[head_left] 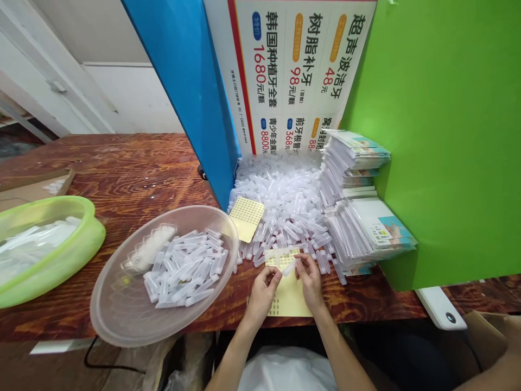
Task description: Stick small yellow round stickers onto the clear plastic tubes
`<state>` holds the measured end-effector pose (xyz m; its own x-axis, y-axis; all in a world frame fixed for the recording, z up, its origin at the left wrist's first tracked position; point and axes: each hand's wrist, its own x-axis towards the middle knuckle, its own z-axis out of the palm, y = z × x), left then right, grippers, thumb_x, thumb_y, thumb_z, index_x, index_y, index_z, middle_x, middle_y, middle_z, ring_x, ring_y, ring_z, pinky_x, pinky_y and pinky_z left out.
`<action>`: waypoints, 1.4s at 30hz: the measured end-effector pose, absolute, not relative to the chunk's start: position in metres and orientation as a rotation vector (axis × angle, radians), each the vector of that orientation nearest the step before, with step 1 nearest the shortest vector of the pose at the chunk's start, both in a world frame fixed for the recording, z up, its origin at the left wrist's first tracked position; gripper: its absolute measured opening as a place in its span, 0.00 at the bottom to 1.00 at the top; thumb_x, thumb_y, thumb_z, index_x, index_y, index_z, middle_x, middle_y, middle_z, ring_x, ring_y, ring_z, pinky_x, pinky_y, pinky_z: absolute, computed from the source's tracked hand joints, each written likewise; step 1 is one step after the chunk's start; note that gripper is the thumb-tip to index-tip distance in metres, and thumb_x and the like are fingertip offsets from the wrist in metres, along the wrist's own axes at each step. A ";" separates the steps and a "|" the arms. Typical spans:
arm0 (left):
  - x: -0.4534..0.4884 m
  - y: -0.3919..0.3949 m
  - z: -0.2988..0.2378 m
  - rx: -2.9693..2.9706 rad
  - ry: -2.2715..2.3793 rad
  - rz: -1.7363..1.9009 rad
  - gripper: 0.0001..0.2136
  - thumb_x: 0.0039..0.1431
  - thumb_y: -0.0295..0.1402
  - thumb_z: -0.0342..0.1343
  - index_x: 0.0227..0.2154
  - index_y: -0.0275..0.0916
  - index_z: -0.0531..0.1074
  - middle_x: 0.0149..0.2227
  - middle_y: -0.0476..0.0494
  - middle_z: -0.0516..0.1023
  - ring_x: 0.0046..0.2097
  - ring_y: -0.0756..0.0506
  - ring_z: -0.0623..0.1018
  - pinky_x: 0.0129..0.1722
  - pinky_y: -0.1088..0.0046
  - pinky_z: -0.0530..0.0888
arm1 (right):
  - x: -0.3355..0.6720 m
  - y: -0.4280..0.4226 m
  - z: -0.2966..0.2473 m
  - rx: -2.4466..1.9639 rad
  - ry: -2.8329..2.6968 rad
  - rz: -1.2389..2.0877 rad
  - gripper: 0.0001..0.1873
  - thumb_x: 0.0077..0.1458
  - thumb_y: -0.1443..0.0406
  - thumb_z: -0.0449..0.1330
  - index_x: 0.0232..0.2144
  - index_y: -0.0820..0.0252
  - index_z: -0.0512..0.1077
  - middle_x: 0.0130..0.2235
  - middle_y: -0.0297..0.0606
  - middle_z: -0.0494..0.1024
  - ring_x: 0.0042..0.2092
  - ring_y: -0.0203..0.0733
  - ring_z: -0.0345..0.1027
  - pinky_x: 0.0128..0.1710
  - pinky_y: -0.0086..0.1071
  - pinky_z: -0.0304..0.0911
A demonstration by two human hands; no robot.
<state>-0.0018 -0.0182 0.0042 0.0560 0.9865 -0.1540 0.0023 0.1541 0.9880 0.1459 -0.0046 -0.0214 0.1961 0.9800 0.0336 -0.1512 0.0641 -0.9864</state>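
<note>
Many tubes (pixel 187 271) lie in the left bowl (pixel 106 317), white pieces (pixel 38 239) in the leftmost green basin (pixel 83 260); right grip (pixel 310 282) pinches one tube (pixel 289 267), left grip (pixel 262 289) closed beside it.

Tabletop (pixel 163 157): reddish-brown, dark streaked grain, glossy finish showing small bright reflections. Three upright panels stand on it: blue panel (pixel 179 70) at left, white printed board (pixel 280 70) at rear, green panel (pixel 448 136) at right. Beyond, upper left: pale wall (pixel 130 103) with a horizontal ledge, and white framing (pixel 61 92) alongside. Floor (pixel 52 374), lower left: brownish, partly in shadow. Lighting: even.
</note>
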 end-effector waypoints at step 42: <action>0.006 -0.014 0.019 0.834 1.057 1.109 0.19 0.46 0.43 0.71 0.36 0.35 0.77 0.30 0.43 0.83 0.29 0.47 0.79 0.29 0.75 0.69 | 0.146 -0.004 -0.022 -1.100 -0.915 1.154 0.18 0.60 0.49 0.60 0.36 0.56 0.69 0.22 0.26 0.63 0.22 0.32 0.56 0.22 0.27 0.52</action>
